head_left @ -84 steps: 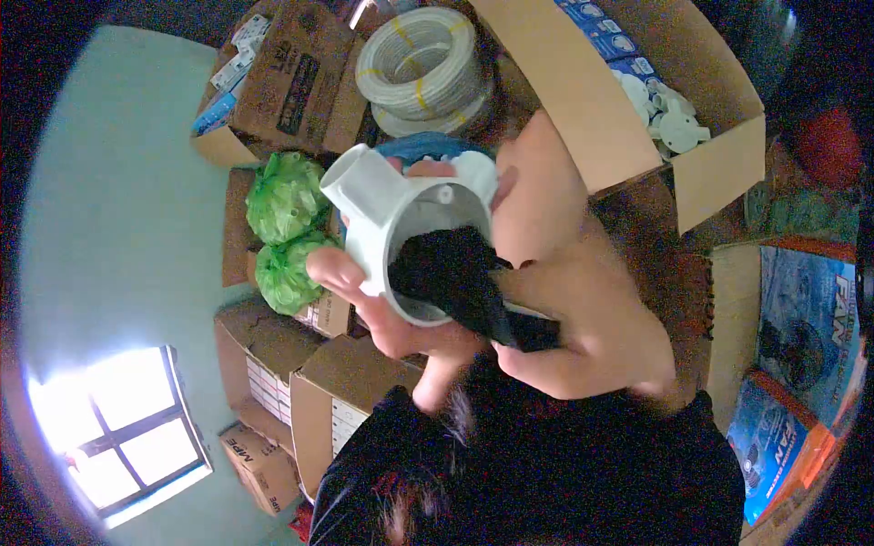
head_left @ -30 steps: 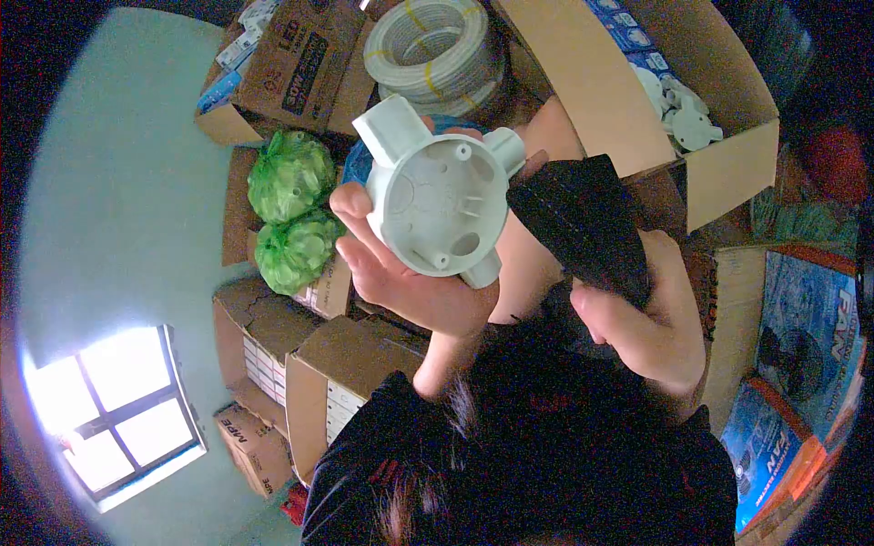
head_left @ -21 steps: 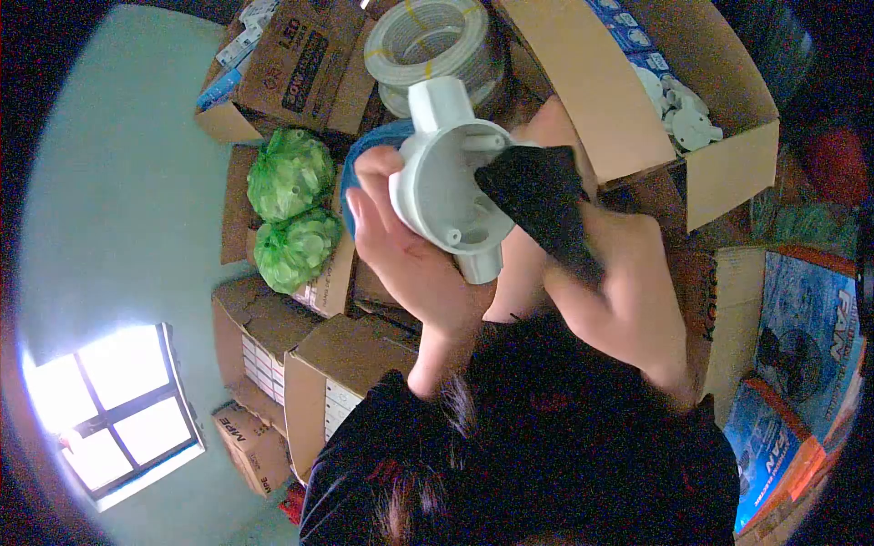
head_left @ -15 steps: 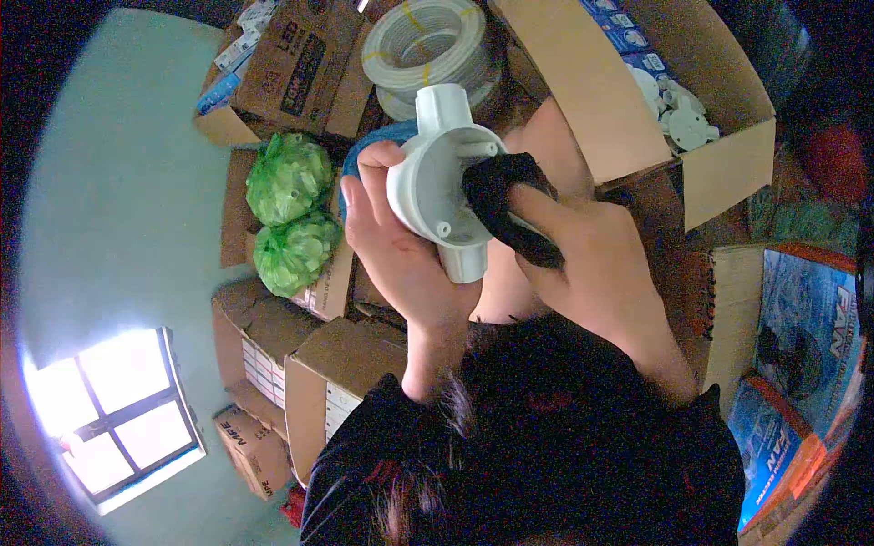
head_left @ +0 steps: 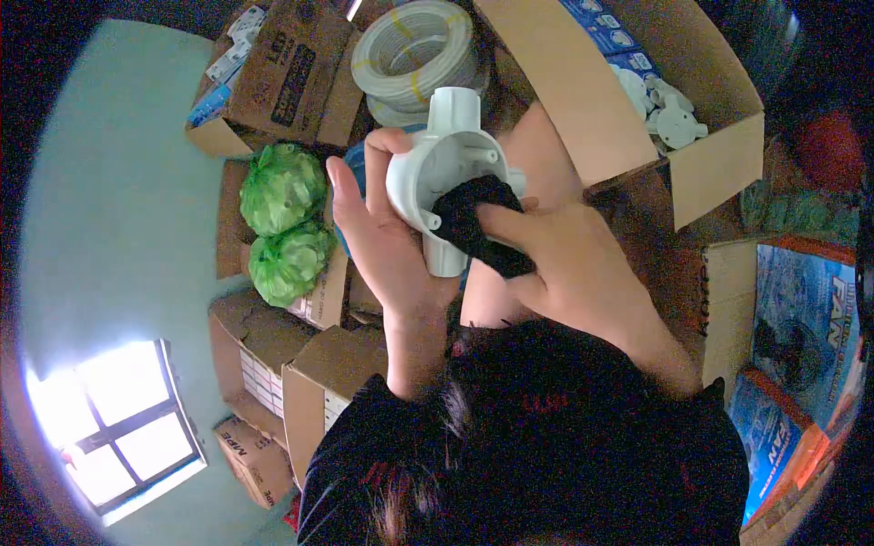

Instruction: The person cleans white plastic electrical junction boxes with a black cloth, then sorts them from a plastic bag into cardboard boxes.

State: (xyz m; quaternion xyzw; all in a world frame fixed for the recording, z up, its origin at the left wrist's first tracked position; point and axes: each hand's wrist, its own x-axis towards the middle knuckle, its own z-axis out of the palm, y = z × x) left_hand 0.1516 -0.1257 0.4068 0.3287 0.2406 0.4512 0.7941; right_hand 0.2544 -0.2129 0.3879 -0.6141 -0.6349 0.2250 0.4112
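We'd worry most about the white junction box (head_left: 446, 164) slipping or twisting: it's up over the lap, cupped in the left hand (head_left: 387, 241), fingers bent round its left and far side, but the thumb (head_left: 343, 187) sticks out clear of the wall, so a hard push from the right could roll it off the palm. The right hand (head_left: 578, 255) is clamped on the black cloth (head_left: 469, 214), whose front part sits in the box's mouth. We think a fold could snag on the near screw post (head_left: 434, 222) or the far screw post (head_left: 492, 157), and tugging back would then jerk the box along. The cloth covers much of the inside, so we can't see what the fingertips press on. A drop would probably hit the bare leg (head_left: 546, 159) below. Versus one second ago: there the cloth is off to the right with the mouth in full view; now it's bunched inside, the box is turned so the mouth faces more right, and the far stub (head_left: 453, 109) points straight away instead of leaning left. The green bags (head_left: 284, 189) and cable coil (head_left: 451, 68) look unmoved; the view just shifts slightly.
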